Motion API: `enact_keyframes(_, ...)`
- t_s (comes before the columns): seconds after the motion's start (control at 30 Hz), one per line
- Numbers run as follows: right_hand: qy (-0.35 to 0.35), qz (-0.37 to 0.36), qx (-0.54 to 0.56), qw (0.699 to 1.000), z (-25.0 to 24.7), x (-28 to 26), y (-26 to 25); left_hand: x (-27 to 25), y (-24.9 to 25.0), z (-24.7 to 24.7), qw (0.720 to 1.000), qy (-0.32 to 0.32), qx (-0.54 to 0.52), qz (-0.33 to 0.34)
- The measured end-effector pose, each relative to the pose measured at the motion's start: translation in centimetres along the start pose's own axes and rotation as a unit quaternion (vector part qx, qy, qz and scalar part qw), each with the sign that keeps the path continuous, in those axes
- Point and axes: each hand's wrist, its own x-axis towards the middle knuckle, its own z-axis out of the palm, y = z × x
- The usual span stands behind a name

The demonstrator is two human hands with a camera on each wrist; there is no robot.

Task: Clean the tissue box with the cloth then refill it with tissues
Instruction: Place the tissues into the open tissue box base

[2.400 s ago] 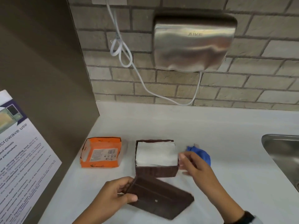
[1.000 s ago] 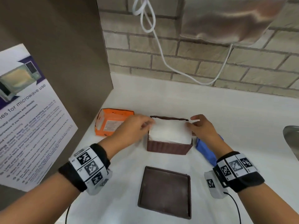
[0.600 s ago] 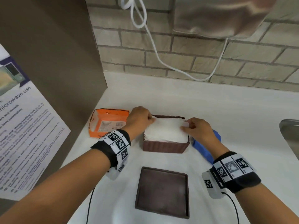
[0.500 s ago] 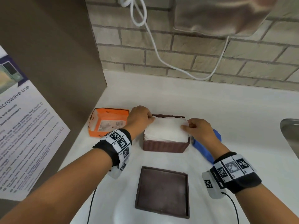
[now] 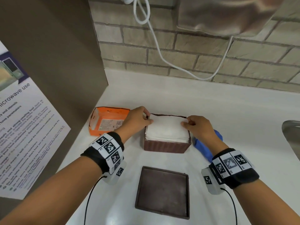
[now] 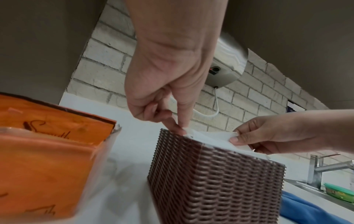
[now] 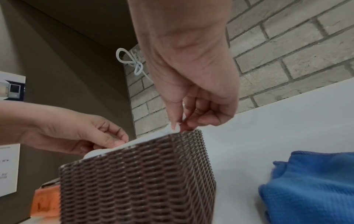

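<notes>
A brown woven tissue box (image 5: pixel 166 146) (image 6: pixel 214 181) (image 7: pixel 138 178) stands open on the white counter, filled with a stack of white tissues (image 5: pixel 167 129). My left hand (image 5: pixel 138 120) (image 6: pixel 172 124) pinches the top tissue at its far left corner. My right hand (image 5: pixel 196 127) (image 7: pixel 180 125) pinches the same tissue at its far right corner. The box's brown lid (image 5: pixel 163 191) lies flat in front of the box. A blue cloth (image 5: pixel 203 147) (image 7: pixel 310 186) lies just right of the box, partly under my right wrist.
An orange tissue packet (image 5: pixel 107 122) (image 6: pixel 47 154), torn open, lies left of the box against a brown side panel (image 5: pixel 56 62). A steel sink (image 5: pixel 292 135) is at the right edge. A hand dryer (image 5: pixel 227 15) and its white cable (image 5: pixel 155 44) hang on the brick wall.
The lid went from my left hand down onto the counter. Both hands moved to the tissue stack's far corners and now pinch the top tissue there, little changed over the last half second.
</notes>
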Motion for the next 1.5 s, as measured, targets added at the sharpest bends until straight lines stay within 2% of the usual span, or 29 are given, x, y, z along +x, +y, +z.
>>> enact_keyframes(0.1,0.005,-0.018,-0.034,0.999,0.4,0.2,0.0,-0.4,0.2,0.1,1.000,0.000,0.006,-0.003)
enact_keyframes(0.17,0.015,-0.044,-0.063,0.997,0.6,0.1,-0.2,-0.8,0.4,0.4,0.994,0.019,0.099,0.034)
enact_keyframes(0.23,0.015,-0.069,-0.088,0.994,0.9,0.0,-0.3,-1.4,0.7,1.2,0.969,0.061,0.201,0.133)
enact_keyframes(0.27,0.012,-0.077,-0.102,0.992,1.1,0.1,-0.2,-1.8,0.9,1.8,0.956,0.065,0.212,0.193)
enact_keyframes(0.33,0.028,-0.083,-0.134,0.987,1.2,0.3,-0.3,-2.2,1.0,3.0,0.929,0.030,0.221,0.297)
enact_keyframes(0.37,0.047,-0.093,-0.152,0.983,1.3,0.2,-0.2,-2.4,1.0,3.5,0.918,-0.001,0.242,0.314)
enact_keyframes(0.43,0.080,-0.143,-0.173,0.971,1.5,-0.4,-0.4,-2.5,0.9,4.2,0.912,-0.079,0.298,0.270)
enact_keyframes(0.47,0.082,-0.190,-0.167,0.964,1.7,-0.9,-0.7,-2.5,0.8,4.3,0.910,-0.109,0.320,0.242)
enact_keyframes(0.53,-0.001,-0.265,-0.183,0.947,2.2,-2.1,-1.0,-2.7,0.7,4.5,0.898,-0.140,0.357,0.214)
enact_keyframes(0.57,-0.067,-0.269,-0.219,0.936,2.4,-2.7,-1.0,-2.8,0.6,4.6,0.891,-0.150,0.376,0.205)
enact_keyframes(0.63,-0.172,-0.216,-0.311,0.909,2.5,-3.5,-0.4,-3.2,0.5,4.5,0.882,-0.162,0.407,0.173)
enact_keyframes(0.7,-0.197,-0.197,-0.360,0.890,2.4,-3.6,0.3,-3.5,0.4,4.0,0.870,-0.164,0.439,0.153)
enact_keyframes(0.83,-0.184,-0.207,-0.425,0.862,2.1,-3.6,0.6,-3.5,0.2,3.0,0.850,-0.161,0.477,0.159)
enact_keyframes(0.93,-0.136,-0.218,-0.415,0.873,1.5,-3.6,0.3,-3.5,0.3,2.3,0.843,-0.140,0.489,0.177)
enact_keyframes(1.03,-0.037,-0.291,-0.402,0.867,1.1,-4.0,1.0,-4.1,-0.5,1.5,0.828,-0.085,0.494,0.253)
enact_keyframes(1.07,-0.023,-0.293,-0.407,0.865,1.1,-4.2,1.3,-4.3,-1.0,1.3,0.820,-0.060,0.494,0.283)
enact_keyframes(1.17,-0.039,-0.293,-0.396,0.869,1.3,-4.6,1.9,-4.9,-2.4,1.1,0.815,-0.037,0.491,0.304)
enact_keyframes(1.23,-0.075,-0.275,-0.380,0.880,0.9,-4.8,1.2,-5.0,-2.4,1.0,0.814,-0.030,0.497,0.298)
enact_keyframes(1.27,-0.097,-0.254,-0.366,0.890,0.6,-4.8,0.6,-5.1,-2.2,0.8,0.813,-0.021,0.498,0.301)
enact_keyframes(1.4,-0.082,-0.174,-0.329,0.924,-0.3,-3.6,0.1,-5.6,-1.9,1.0,0.803,-0.010,0.497,0.329)
enact_keyframes(1.5,-0.129,-0.108,-0.363,0.916,-0.2,-2.4,0.1,-6.1,-2.0,1.0,0.805,-0.012,0.493,0.329)
